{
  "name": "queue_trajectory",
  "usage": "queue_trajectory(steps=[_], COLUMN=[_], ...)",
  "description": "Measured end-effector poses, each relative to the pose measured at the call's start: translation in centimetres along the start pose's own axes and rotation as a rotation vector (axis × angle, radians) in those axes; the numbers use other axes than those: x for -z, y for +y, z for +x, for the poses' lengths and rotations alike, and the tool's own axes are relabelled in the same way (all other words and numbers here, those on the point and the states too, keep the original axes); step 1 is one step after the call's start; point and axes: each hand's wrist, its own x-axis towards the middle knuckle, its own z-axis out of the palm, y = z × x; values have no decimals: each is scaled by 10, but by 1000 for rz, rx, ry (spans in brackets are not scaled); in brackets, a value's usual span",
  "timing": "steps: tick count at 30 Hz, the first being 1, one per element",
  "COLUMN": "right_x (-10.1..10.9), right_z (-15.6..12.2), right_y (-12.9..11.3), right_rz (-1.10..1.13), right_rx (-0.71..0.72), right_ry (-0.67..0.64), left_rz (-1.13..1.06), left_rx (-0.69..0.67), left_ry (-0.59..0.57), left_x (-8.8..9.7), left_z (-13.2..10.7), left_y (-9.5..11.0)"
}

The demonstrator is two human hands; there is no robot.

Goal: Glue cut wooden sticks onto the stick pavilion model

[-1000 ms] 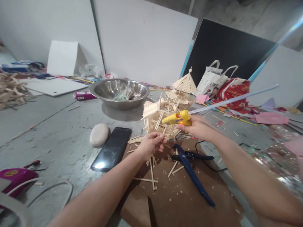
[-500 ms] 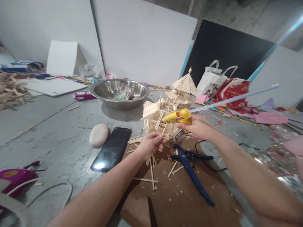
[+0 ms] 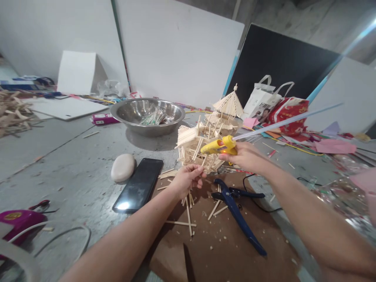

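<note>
My right hand (image 3: 246, 156) grips a yellow glue gun (image 3: 219, 146) with a long clear glue stick (image 3: 288, 121) poking out behind; its nozzle points left into a stick model (image 3: 195, 147) built of pale wooden sticks. My left hand (image 3: 186, 180) is closed in a pinch at the model's lower front edge, steadying it or holding a stick there. Loose sticks (image 3: 188, 213) lie under that hand on a brown board (image 3: 223, 239). Blue cutting pliers (image 3: 237, 213) lie on the board just below my right hand.
A black phone (image 3: 139, 184) and a white oval stone (image 3: 122, 167) lie left of the model. Behind stand a steel bowl (image 3: 148, 113), a finished stick pavilion (image 3: 229, 107), bags (image 3: 276, 107) and scattered paper. A black cable (image 3: 255, 196) runs right. A purple device (image 3: 17, 219) sits near left.
The glue gun's nozzle has dipped very slightly lower toward the model. My left hand has stayed in place.
</note>
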Motion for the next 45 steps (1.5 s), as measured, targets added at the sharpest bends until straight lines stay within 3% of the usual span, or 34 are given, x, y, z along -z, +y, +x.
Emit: queue_trajectory(steps=[25, 37, 45], right_x=[1, 5, 1], right_z=[0, 0, 4], right_y=[0, 3, 7], right_rz=[-48, -99, -157], right_rx=[-1, -54, -95], right_ry=[41, 207, 205], left_rz=[10, -25, -43], left_rx=[11, -17, -23], left_ry=[7, 22, 49], left_x=[0, 0, 1], left_z=[0, 0, 1], left_y=[0, 1, 6])
